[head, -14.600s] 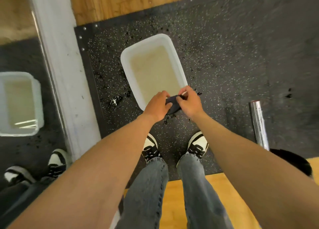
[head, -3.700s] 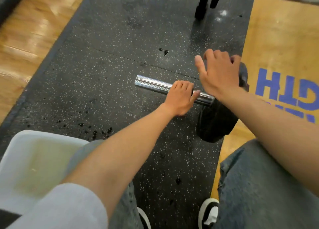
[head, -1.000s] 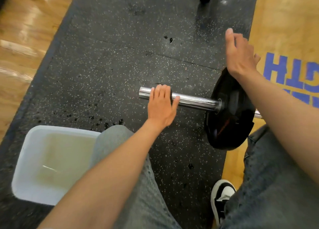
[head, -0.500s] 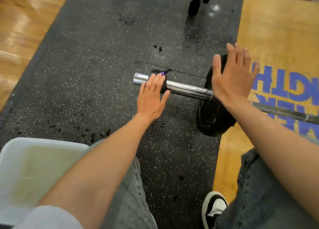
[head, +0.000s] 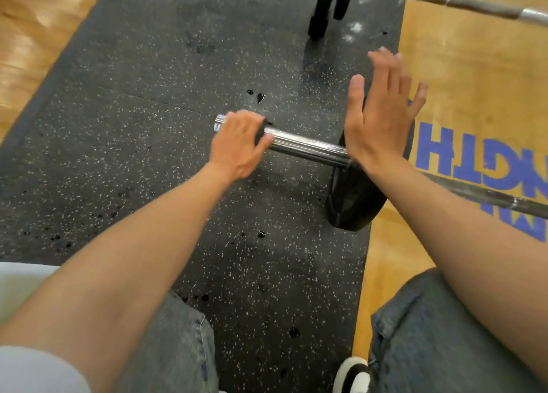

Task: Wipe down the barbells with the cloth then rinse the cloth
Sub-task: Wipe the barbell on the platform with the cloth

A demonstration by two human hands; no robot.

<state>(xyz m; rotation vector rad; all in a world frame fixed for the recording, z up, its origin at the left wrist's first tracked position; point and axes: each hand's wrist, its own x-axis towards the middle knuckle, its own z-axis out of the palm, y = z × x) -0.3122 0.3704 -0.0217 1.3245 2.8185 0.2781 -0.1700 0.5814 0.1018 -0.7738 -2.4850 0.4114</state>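
Black speckled rubber floor mat [head: 142,143]: the largest item, lying between strips of wooden floor [head: 462,75] and dotted with dark wet spots.

Near barbell, chrome steel sleeve [head: 305,148] with 1 black round weight plate [head: 353,206]: it lay on the mat, its shaft running off to the right. Judged heavy and rigid; the wet chrome was probably slippery, so a wrap-around hold on the sleeve suited it best.

Second barbell, grey steel with black plates [head: 323,10]: it lay at the far edge of the mat, untouched.

White plastic tub [head: 14,286]: only a corner showed at the lower left.

Right hand [head: 379,117]: fingers straight and spread, holding nothing; it stood upright at the plate, though contact could not be confirmed.

Left hand [head: 237,146]: its grip was curled over the sleeve near the free end, pressing the cloth against the metal.

Dark wiping cloth [head: 260,132]: mostly hidden beneath the left palm, 1 edge showing. Judged soft, limp and light; it would bunch unless held flat round the sleeve.
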